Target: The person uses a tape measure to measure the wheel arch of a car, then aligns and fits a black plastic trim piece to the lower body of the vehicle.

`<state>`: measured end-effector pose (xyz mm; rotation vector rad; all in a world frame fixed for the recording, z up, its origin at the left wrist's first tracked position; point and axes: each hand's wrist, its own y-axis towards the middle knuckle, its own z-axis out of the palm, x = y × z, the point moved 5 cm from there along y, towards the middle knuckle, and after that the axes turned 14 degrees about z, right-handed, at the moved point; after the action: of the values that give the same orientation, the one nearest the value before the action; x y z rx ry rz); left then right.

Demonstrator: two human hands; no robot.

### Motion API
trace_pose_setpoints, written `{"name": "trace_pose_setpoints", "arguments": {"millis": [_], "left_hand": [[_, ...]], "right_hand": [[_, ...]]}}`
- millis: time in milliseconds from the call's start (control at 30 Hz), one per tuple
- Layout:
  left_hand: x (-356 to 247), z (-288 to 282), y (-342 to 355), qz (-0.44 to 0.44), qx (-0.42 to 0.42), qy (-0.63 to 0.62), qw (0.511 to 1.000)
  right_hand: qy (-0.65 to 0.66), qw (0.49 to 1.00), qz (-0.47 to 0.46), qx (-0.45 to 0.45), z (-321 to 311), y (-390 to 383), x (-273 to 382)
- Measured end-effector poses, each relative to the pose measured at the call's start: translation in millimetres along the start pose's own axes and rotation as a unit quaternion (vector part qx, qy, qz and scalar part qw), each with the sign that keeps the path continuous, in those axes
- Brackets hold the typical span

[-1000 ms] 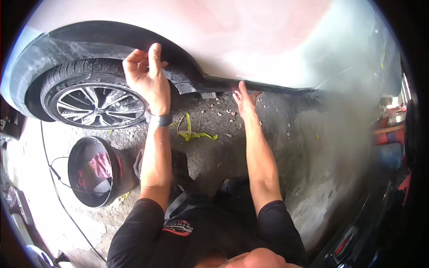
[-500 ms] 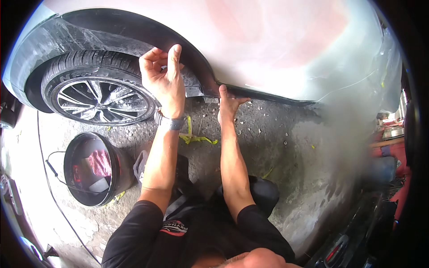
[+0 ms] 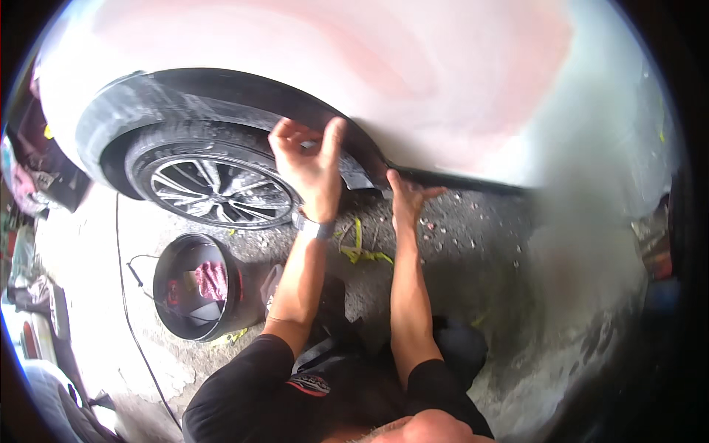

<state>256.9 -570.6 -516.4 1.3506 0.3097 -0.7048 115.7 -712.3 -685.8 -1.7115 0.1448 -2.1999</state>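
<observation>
My left hand (image 3: 306, 156) is at the dark wheel arch trim (image 3: 244, 92), just above and right of the wheel (image 3: 213, 188); its fingers are bent loosely with the thumb raised apart, and whether they touch the trim is unclear. My right hand (image 3: 406, 196) rests at the lower rear end of that trim where it meets the dark sill strip (image 3: 473, 181), thumb up against it and fingers spread out to the right. The white car body panel (image 3: 443, 96) rises above both hands.
A black bucket (image 3: 177, 295) with a pink cloth (image 3: 212, 279) inside stands below the wheel. A cable (image 3: 133, 340) runs along the concrete floor at left. Yellow strips (image 3: 367, 255) lie beneath my hands. Blurred clutter (image 3: 29, 177) lines the left edge.
My right hand has moved left along the sill toward the wheel arch. My left hand stays near the arch. The view has shifted, so the car and bucket appear farther right and lower.
</observation>
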Motion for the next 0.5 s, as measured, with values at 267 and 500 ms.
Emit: {"name": "trace_pose_setpoints", "arguments": {"millis": [267, 500], "left_hand": [[-8.1, 8.9, -5.4, 0.009, -0.019, 0.105, 0.994], [-11.5, 3.7, 1.4, -0.009, -0.025, 0.088, 0.996]], "right_hand": [[-0.012, 0.999, -0.031, -0.005, -6.5, 4.1, -3.5], [-0.025, 0.968, -0.222, -0.117, -17.1, -45.3, 71.8]]}}
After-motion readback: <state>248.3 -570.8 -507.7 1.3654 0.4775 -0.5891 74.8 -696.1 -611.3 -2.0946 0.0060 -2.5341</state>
